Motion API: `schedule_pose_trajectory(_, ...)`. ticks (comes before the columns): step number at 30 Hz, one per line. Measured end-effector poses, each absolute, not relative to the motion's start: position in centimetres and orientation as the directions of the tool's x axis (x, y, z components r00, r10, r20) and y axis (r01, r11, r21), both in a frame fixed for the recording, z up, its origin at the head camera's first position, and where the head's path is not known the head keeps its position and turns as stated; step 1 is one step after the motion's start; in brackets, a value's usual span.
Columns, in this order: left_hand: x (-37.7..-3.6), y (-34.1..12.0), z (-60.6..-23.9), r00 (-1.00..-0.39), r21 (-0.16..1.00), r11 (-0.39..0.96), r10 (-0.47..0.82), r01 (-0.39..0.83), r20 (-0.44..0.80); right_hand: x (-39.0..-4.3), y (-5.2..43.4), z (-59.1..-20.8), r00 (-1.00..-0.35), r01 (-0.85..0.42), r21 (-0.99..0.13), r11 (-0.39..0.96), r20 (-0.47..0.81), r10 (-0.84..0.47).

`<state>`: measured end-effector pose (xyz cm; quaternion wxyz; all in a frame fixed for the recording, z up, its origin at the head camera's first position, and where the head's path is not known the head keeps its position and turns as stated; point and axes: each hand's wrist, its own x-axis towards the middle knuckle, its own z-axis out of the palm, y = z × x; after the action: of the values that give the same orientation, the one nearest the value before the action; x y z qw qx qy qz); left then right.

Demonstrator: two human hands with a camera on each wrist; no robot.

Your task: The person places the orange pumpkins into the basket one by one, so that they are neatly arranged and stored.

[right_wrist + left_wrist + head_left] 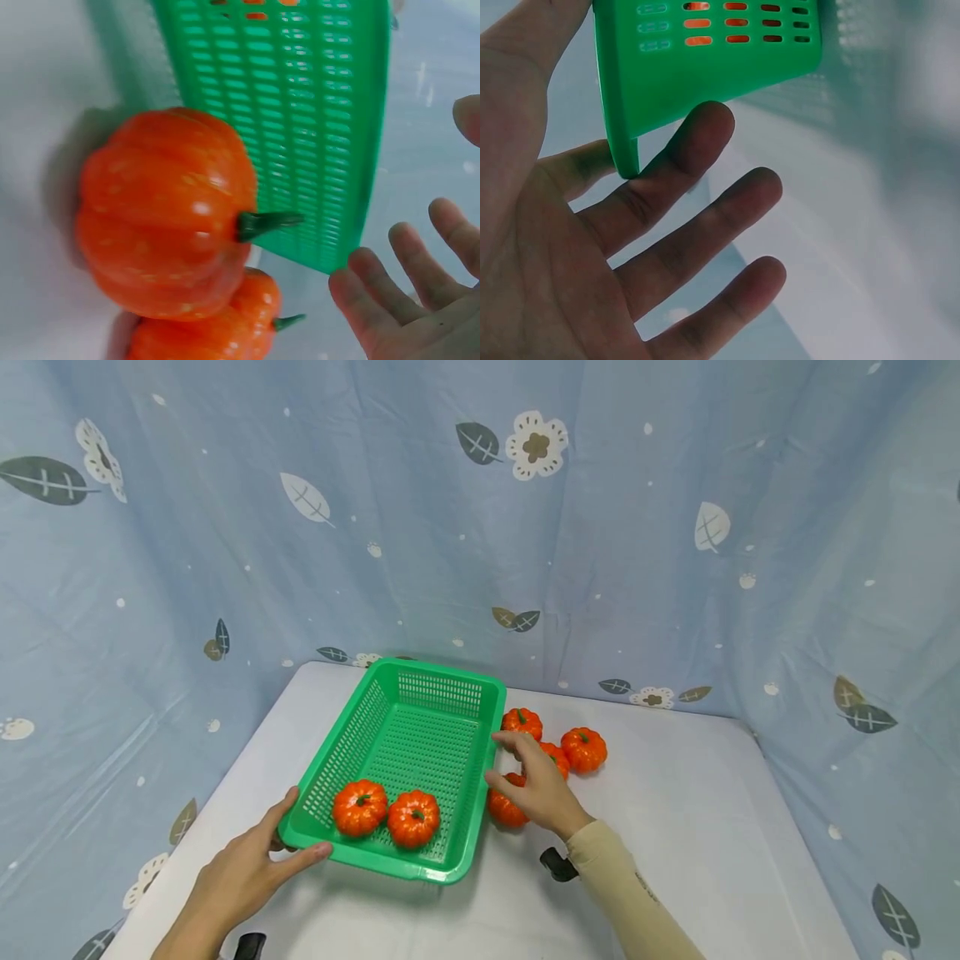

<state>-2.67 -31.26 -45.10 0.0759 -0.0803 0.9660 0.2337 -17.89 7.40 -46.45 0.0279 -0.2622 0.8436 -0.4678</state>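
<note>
A green plastic basket (480, 827) with slotted walls stands at an angle on the table. Two small orange pumpkins, a left one (360, 807) and a right one (414, 819), lie at its near end. My left hand (247, 868) holds the near left corner between thumb and index finger; in the left wrist view the other fingers (697, 255) spread below the rim. Beside the right rim my right hand (543, 785) hovers with parted fingers and nothing in them. Under and around it sit several more pumpkins, the nearest (165, 214) large in the right wrist view, its green stem showing.
The white table (690, 827) reaches back to a blue curtain (420, 527) with leaf and flower prints, which hangs behind and at both sides. One pumpkin (583, 750) sits farthest right, and another (522, 723) lies by the basket's far right side.
</note>
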Motion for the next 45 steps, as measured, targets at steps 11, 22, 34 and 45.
schedule_pose_trajectory(11,-2.8,-31.2,-45.0,-0.974,0.433,0.881,-0.112,-0.189,-0.196,-16.1,8.4,-48.1,-0.923,-0.371,-0.695,0.615,0.205,-0.325)
schedule_pose_trajectory(22,-2.9,-31.4,-44.7,-0.976,0.423,0.888,-0.110,-0.183,-0.190,-15.0,8.4,-50.0,-0.928,-0.364,-0.610,0.704,0.173,-0.330)
schedule_pose_trajectory(34,-2.8,-31.2,-44.8,-0.976,0.423,0.887,-0.116,-0.185,-0.184,-14.8,8.4,-50.7,-0.921,-0.378,-0.575,0.725,0.155,-0.357)
schedule_pose_trajectory(45,-2.8,-31.2,-44.6,-0.972,0.424,0.884,-0.117,-0.195,-0.202,-14.0,8.4,-51.9,-0.920,-0.353,-0.624,0.698,0.093,-0.382)
